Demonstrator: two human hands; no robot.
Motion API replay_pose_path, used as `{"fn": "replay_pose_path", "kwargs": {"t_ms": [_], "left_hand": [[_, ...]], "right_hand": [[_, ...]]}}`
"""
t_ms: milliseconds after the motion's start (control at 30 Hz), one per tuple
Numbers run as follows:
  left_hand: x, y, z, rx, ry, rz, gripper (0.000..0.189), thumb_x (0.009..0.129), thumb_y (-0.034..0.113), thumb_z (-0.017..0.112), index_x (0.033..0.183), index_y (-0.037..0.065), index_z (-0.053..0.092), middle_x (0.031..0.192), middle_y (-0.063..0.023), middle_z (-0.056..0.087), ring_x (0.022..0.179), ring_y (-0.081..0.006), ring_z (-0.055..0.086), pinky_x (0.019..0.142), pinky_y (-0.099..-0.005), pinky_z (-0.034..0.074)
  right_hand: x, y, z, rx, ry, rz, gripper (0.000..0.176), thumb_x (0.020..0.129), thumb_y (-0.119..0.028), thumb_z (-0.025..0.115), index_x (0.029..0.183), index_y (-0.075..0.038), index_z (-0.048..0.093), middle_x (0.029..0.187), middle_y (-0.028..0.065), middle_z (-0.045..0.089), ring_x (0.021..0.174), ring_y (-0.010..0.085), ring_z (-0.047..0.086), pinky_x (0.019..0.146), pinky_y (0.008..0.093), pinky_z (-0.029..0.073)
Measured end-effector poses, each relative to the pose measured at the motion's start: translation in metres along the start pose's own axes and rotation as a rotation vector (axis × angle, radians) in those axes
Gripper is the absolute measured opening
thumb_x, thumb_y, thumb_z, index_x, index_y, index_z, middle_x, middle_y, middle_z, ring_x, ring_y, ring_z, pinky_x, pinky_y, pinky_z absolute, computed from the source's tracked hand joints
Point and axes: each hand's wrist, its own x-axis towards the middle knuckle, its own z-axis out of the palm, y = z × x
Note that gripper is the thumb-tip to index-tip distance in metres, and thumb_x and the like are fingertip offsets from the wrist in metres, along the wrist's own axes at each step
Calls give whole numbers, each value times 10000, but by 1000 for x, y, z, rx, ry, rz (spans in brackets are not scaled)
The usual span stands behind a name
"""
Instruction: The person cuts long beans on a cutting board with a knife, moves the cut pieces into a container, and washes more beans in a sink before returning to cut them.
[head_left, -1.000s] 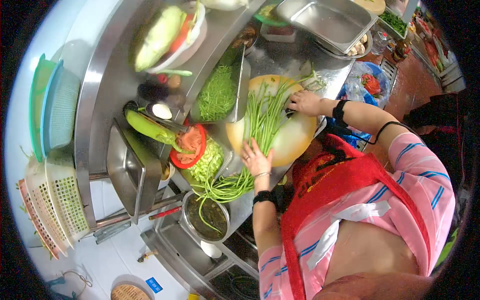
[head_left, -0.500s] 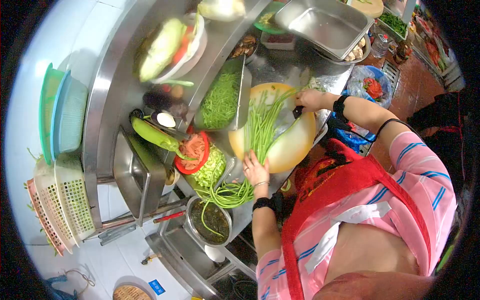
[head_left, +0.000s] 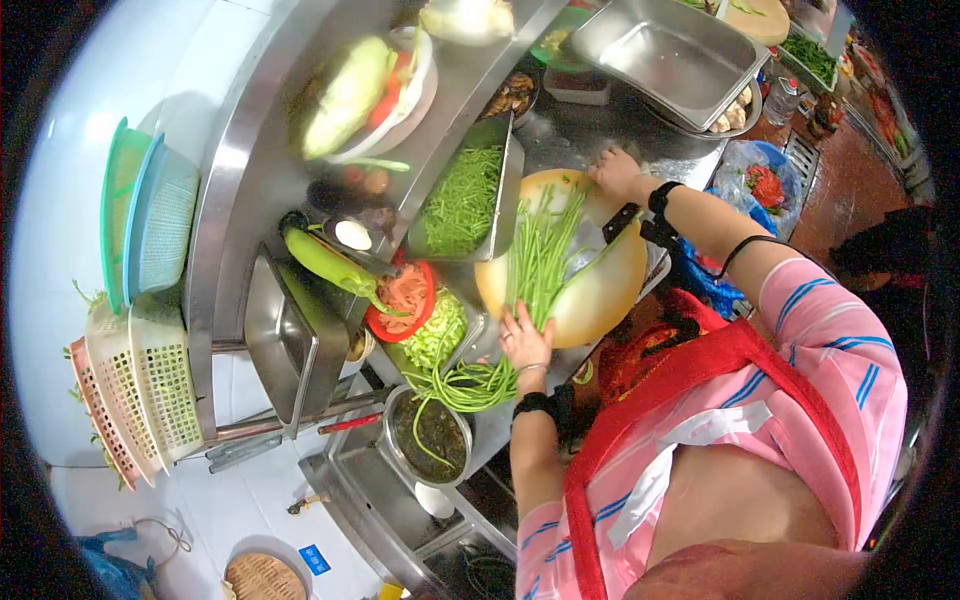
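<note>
A bundle of long green beans (head_left: 545, 255) lies across a round, yellowish cutting board (head_left: 625, 285), its tail coiled beyond the board's edge. My left hand (head_left: 527, 340) rests over the bundle near that edge and holds it down. At the far rim of the board is my right hand (head_left: 618, 175), fingers apart, close to the bean tips and with nothing visible in it. A knife with a black handle (head_left: 620, 223) lies on the board just below this hand; its pale blade is partly hidden by the beans.
A steel pan of cut green beans (head_left: 460, 200) adjoins the board. Beside it stand a red bowl of pinkish slices (head_left: 403, 300) and chopped green pieces (head_left: 436, 332). A steel pot (head_left: 430, 440) sits near the trailing beans. A large steel tray (head_left: 670, 60) stands at the back.
My right hand has moved away from the knife handle toward the far rim, leaving the knife on the board. My left hand stays on the beans. The whole view has shifted slightly.
</note>
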Motion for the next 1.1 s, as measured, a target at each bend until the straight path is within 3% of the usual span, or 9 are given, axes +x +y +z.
{"fn": "replay_pose_path", "kwargs": {"t_ms": [100, 233, 300, 467, 700, 833, 900, 967, 1100], "left_hand": [[-1, 0, 0, -2, 21, 15, 753, 745, 458, 579, 1341, 105, 284, 1364, -209, 276, 1205, -384, 316, 957, -523, 290], [1, 0, -2, -2, 16, 24, 785, 741, 429, 605, 1348, 70, 259, 1350, -202, 296, 1204, -393, 315, 952, -511, 304], [1, 0, -3, -31, 10, 11, 803, 736, 435, 609, 1350, 60, 249, 1350, -203, 296, 1204, -395, 314, 958, -510, 297], [9, 2, -22, -136, -208, -91, 937, 706, 519, 617, 1380, 49, 166, 1414, -215, 193, 1298, -363, 212, 1026, -502, 220], [61, 74, -158, -1511, 508, 238, 807, 803, 487, 519, 1392, 96, 130, 1419, -182, 210, 1308, -294, 219, 1075, -441, 105], [42, 86, -228, -1786, 539, 519, 701, 786, 589, 504, 1290, 126, 353, 1136, -139, 516, 1033, -240, 495, 909, -424, 356], [20, 57, -243, -1998, -139, 515, 505, 821, 514, 520, 1136, 123, 476, 700, -16, 525, 627, -151, 495, 574, -315, 406], [-6, 29, -249, -1862, -14, 241, 313, 870, 335, 544, 1011, 59, 504, 552, 41, 368, 475, -62, 324, 418, -202, 204], [-55, -28, -272, -1168, -45, -37, 327, 820, 224, 617, 1035, -14, 550, 666, -38, 535, 549, -129, 482, 510, -257, 392]], "right_hand": [[8, 23, -19, 291, 102, -18, 128, 802, -157, 447, 885, -96, 524, 643, 152, 581, 641, 332, 601, 585, 455, 459], [25, 50, -103, 346, 552, -58, 181, 785, -153, 496, 957, -96, 485, 710, 161, 580, 680, 365, 571, 594, 464, 452], [2, 33, -198, 397, 407, 14, 266, 823, -156, 478, 1086, -121, 496, 874, 178, 587, 789, 354, 582, 659, 442, 465], [-31, 6, -321, 405, 915, -278, 127, 821, -115, 485, 897, -17, 514, 663, 136, 564, 558, 238, 564, 524, 342, 470], [-43, -90, -359, 401, 723, -693, 155, 753, -153, 523, 897, -104, 491, 596, 132, 553, 630, 351, 603, 508, 434, 467], [-51, -132, -355, 306, 672, -944, 156, 706, -192, 549, 841, -125, 506, 575, 82, 562, 571, 316, 605, 455, 411, 469], [-40, -133, -352, 333, 735, -941, 146, 707, -188, 548, 834, -128, 510, 576, 83, 562, 578, 317, 605, 459, 414, 467], [-26, -121, -346, 404, 724, -962, 114, 724, -174, 536, 827, -130, 515, 583, 103, 559, 599, 329, 595, 478, 431, 456], [8, -81, -281, 389, 379, -968, 131, 832, -263, 497, 846, -136, 526, 635, 116, 561, 604, 351, 558, 512, 468, 423]]}}
